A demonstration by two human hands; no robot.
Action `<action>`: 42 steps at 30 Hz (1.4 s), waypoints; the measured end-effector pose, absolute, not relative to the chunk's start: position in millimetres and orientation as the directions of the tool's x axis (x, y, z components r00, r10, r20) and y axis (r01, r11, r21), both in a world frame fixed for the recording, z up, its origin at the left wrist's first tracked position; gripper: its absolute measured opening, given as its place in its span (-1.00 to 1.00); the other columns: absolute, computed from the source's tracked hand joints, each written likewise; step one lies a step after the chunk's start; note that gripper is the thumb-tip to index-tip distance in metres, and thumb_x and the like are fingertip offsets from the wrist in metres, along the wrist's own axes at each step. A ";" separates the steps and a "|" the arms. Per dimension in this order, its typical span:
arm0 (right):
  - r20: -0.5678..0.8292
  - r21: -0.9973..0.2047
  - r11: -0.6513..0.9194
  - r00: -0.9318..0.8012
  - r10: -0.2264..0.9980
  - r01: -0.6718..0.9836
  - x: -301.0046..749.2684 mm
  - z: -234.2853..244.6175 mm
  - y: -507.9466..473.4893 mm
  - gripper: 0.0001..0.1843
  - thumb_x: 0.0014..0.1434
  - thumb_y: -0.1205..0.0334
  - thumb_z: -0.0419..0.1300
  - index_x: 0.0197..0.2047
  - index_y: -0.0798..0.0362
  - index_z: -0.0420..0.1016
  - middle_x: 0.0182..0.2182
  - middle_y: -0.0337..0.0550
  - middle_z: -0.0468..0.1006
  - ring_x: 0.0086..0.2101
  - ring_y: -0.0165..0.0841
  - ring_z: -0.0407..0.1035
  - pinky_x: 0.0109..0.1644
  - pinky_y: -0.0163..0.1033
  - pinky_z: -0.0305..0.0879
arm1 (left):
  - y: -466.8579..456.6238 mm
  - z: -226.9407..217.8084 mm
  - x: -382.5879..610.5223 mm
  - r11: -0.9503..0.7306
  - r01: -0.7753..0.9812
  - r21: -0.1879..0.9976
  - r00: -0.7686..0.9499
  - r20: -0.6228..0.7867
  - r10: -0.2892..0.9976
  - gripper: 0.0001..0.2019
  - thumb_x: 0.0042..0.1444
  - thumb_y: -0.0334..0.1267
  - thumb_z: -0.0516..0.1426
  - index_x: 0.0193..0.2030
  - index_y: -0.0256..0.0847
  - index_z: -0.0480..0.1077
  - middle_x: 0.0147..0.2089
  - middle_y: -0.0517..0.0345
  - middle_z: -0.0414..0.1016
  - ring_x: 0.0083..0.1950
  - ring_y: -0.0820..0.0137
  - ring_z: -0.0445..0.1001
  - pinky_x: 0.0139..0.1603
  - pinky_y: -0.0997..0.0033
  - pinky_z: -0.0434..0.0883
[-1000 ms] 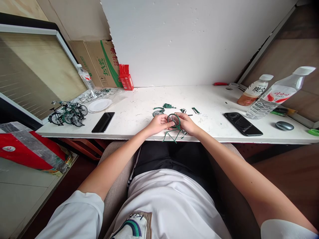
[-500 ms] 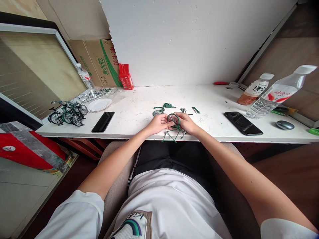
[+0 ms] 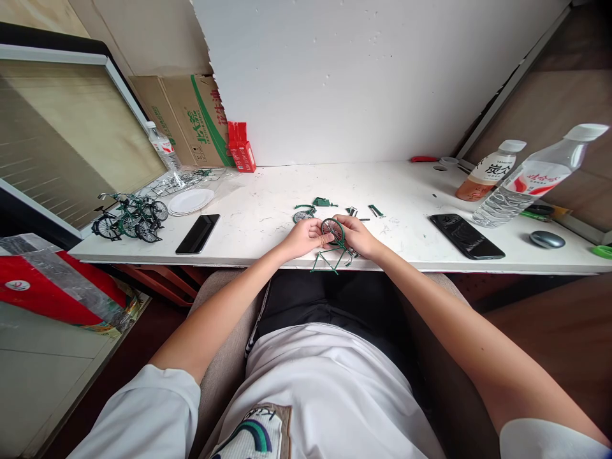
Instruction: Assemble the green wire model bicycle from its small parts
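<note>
At the near edge of the white table [image 3: 268, 210], both my hands meet on a small green model bicycle frame [image 3: 329, 258] with one black wheel [image 3: 333, 229] fitted at its top. My left hand [image 3: 303, 238] is closed, its fingertips pinching at the wheel's hub. My right hand [image 3: 359, 236] is wrapped round the frame behind the wheel. The frame's thin green tubes hang down past the table edge. Just beyond my hands lie a loose second wheel [image 3: 302, 216] and several small green parts [image 3: 323, 203].
Finished green model bicycles [image 3: 128, 218] stand at the table's left end beside a white plate [image 3: 190, 201] and a black phone [image 3: 197, 234]. Another black phone [image 3: 466, 236], two bottles [image 3: 530, 178], and a grey mouse [image 3: 547, 240] sit at the right. A cardboard box [image 3: 191, 121] leans behind.
</note>
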State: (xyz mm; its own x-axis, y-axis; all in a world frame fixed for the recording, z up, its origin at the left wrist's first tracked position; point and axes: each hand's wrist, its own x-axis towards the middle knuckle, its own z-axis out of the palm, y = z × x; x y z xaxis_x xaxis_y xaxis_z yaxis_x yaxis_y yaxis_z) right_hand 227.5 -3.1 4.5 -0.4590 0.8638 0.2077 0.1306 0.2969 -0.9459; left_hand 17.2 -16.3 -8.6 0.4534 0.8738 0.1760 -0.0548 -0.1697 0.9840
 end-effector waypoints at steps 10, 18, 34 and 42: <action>0.198 -0.948 0.289 -0.467 0.862 0.131 227.5 2.6 -1.8 -0.40 0.31 -0.39 0.33 -0.35 -0.02 0.36 -0.50 -0.29 0.35 -0.49 -0.40 0.19 -0.41 -0.22 0.12 | -16.2 -9.0 17.0 -0.164 -0.051 0.985 0.449 0.169 0.877 -0.35 0.00 0.20 0.57 -0.09 -0.29 0.48 -0.19 0.05 0.65 -0.16 0.27 0.72 0.04 0.08 0.72; 0.207 -0.944 0.301 -0.463 0.862 0.137 227.4 4.6 -3.5 -0.41 0.32 -0.38 0.32 -0.35 -0.02 0.36 -0.49 -0.29 0.34 -0.48 -0.40 0.19 -0.39 -0.22 0.13 | -18.2 -7.5 18.1 -0.167 -0.048 0.985 0.444 0.170 0.880 -0.33 -0.01 0.22 0.57 -0.09 -0.29 0.47 -0.18 0.05 0.65 -0.18 0.28 0.72 0.03 0.09 0.72; 0.221 -0.938 0.317 -0.462 0.859 0.141 226.8 3.4 -2.7 -0.41 0.33 -0.37 0.31 -0.35 -0.01 0.37 -0.48 -0.28 0.36 -0.44 -0.38 0.20 -0.36 -0.22 0.15 | -18.6 -7.8 18.6 -0.173 -0.047 0.984 0.438 0.176 0.882 -0.35 0.00 0.21 0.57 -0.11 -0.28 0.46 -0.18 0.06 0.64 -0.16 0.27 0.72 0.05 0.07 0.72; 0.235 -0.929 0.337 -0.462 0.855 0.151 227.2 3.5 -2.4 -0.44 0.36 -0.33 0.27 -0.35 -0.01 0.36 -0.48 -0.30 0.34 -0.46 -0.40 0.18 -0.37 -0.22 0.11 | -18.0 -8.9 18.8 -0.178 -0.038 0.983 0.433 0.177 0.884 -0.33 0.00 0.23 0.56 -0.09 -0.29 0.48 -0.16 0.03 0.64 -0.16 0.25 0.72 0.04 0.06 0.71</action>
